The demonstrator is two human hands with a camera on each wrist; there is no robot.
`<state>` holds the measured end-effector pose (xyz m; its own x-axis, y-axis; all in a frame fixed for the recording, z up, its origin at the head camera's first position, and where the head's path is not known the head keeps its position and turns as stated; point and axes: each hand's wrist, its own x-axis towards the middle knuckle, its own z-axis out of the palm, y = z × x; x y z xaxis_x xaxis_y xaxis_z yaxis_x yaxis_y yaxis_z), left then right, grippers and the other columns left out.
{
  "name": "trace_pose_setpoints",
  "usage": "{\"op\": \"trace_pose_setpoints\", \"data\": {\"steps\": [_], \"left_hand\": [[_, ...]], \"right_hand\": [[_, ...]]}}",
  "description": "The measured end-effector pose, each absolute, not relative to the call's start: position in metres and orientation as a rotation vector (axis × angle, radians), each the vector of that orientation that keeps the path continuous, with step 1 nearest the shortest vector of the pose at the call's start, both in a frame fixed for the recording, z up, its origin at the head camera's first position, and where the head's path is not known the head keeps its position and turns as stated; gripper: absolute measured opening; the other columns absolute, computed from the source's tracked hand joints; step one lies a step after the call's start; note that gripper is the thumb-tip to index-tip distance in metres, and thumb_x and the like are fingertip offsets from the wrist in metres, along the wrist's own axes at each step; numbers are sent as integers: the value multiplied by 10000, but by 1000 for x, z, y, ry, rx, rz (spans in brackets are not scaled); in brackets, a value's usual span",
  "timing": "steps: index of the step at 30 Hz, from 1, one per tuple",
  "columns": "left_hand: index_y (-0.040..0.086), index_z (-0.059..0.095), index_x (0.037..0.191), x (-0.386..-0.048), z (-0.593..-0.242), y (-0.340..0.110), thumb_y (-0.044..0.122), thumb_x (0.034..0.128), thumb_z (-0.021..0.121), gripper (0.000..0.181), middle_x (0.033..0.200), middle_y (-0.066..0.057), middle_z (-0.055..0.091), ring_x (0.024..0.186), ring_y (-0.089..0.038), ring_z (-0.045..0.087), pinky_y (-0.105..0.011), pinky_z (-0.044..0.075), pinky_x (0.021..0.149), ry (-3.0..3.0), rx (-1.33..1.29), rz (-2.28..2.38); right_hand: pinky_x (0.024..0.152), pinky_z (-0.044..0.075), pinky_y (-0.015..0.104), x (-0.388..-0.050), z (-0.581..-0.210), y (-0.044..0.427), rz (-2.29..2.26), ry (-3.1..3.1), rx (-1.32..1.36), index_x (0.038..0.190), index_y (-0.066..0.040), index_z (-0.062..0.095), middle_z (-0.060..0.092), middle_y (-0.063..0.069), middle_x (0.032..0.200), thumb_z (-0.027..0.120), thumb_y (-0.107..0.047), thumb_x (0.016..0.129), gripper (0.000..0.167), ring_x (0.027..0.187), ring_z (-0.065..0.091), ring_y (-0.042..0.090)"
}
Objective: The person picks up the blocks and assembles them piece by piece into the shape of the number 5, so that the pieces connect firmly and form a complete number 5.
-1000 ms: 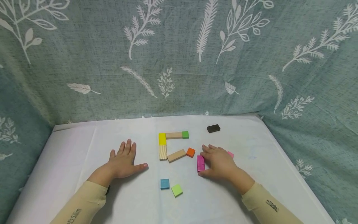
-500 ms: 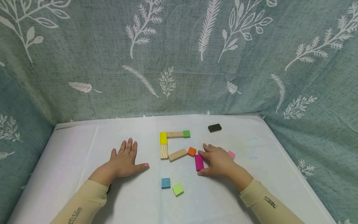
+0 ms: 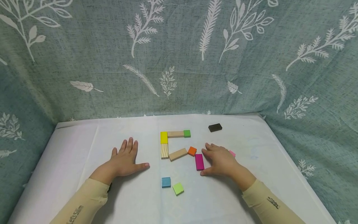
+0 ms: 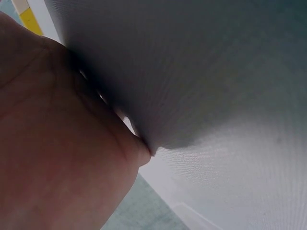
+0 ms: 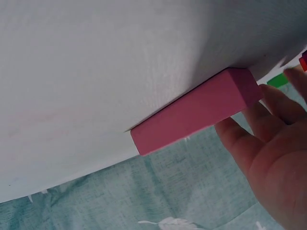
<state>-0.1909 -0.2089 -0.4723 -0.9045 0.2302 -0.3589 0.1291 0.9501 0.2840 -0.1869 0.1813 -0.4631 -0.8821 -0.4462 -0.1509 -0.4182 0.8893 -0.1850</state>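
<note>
My left hand [image 3: 123, 161] rests on the white tabletop, fingers spread and holding nothing. In the left wrist view its palm [image 4: 62, 139] fills the left side. To the right, a magenta block [image 3: 199, 162] lies flat, just below and right of a small orange block [image 3: 192, 151]. My right hand [image 3: 221, 160] is beside that magenta block, thumb and forefinger spread around its right side with a small gap. A pink block [image 3: 232, 153] lies behind the right hand, mostly hidden in the head view; the right wrist view shows this pink block [image 5: 192, 112] beside the fingers [image 5: 237, 139].
A yellow block [image 3: 163, 137], a striped wooden block [image 3: 164, 151], plain wooden blocks [image 3: 175, 134] and a green block [image 3: 187, 133] form an open outline. Blue [image 3: 166, 182] and lime [image 3: 178, 189] blocks lie nearer. A black block [image 3: 215, 127] lies at the back right.
The magenta block has shifted slightly left toward the orange block. My right hand has let go of it and drawn a little right. The left hand stays put; the head view shifts slightly.
</note>
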Motion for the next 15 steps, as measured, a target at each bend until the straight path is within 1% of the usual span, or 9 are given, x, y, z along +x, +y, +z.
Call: {"op": "trace_pose_setpoints", "data": {"steps": [4, 8, 11, 15], "left_hand": [[-35, 100, 1600, -192, -473, -209, 821, 814, 555, 1247, 1670, -274, -31, 1540, -491, -31, -773, 3, 1137, 2710, 258, 354], [-32, 106, 1600, -192, -473, -208, 823, 813, 555, 1246, 1670, -272, -28, 1541, -490, -29, -771, 6, 1140, 2712, 257, 347], [-34, 113, 1599, -192, -473, -209, 826, 809, 555, 1248, 1669, -274, -23, 1540, -491, -26, -770, 9, 1141, 2713, 257, 341], [-34, 115, 1599, -191, -473, -209, 821, 810, 561, 1245, 1669, -274, -23, 1540, -491, -26, -770, 7, 1141, 2715, 255, 345]], "right_hand": [[1140, 379, 571, -188, -463, 181, -213, 2871, -704, 1379, -103, 634, 473, 164, 1550, 853, -567, 720, 836, 1438, 433, 399], [1135, 384, 574, -189, -464, 178, -209, 2876, -706, 1358, -117, 656, 486, 159, 1542, 861, -556, 715, 805, 1433, 441, 397], [1139, 383, 570, -189, -463, 177, -196, 2868, -685, 1363, -120, 652, 489, 147, 1542, 866, -559, 705, 821, 1436, 441, 388], [1148, 375, 565, -188, -461, 178, -184, 2856, -657, 1386, -124, 631, 487, 130, 1547, 859, -601, 688, 876, 1445, 434, 374]]}}
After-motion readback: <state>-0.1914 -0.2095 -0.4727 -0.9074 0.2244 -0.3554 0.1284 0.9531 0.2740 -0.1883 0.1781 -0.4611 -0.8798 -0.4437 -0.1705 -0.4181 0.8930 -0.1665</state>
